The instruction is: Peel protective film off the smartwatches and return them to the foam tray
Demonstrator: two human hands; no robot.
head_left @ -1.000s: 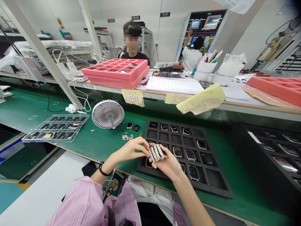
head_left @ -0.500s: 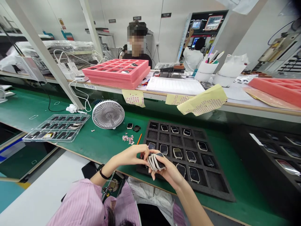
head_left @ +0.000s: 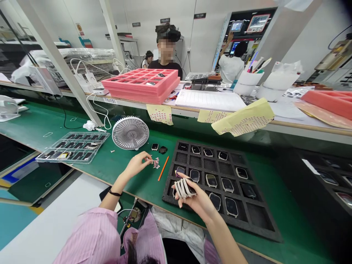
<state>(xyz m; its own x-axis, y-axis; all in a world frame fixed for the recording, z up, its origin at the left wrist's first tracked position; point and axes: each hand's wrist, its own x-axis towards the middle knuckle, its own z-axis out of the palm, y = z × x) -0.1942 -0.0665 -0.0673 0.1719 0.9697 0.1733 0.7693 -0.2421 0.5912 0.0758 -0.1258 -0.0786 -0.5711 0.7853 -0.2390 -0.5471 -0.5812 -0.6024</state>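
My right hand [head_left: 196,198] holds a smartwatch body [head_left: 184,189] bound with white strips, just above the black foam tray [head_left: 258,216]. Several watch bodies sit in that tray's square cells, and my fingers hide the cells below them. My left hand [head_left: 136,165] rests over the green bench mat [head_left: 143,183], fingertips pinched together at the edge of a small pile of pinkish-white paper scraps [head_left: 156,163]. Whether those fingers hold a scrap, I cannot tell. An orange stick [head_left: 163,168] lies between the pile and the tray. Two dark watch bodies [head_left: 158,148] sit just above the scraps.
A round grey desk fan [head_left: 130,132] and a clear plastic tray of dark parts [head_left: 73,147] stand on the mat to the left. Beyond it, a raised shelf holds a pink foam tray [head_left: 140,86]. A person [head_left: 166,68] stands across the bench.
My left hand has let go of the strapped watch and moved left to the paper scraps. My right hand keeps the watch. The view has shifted slightly.
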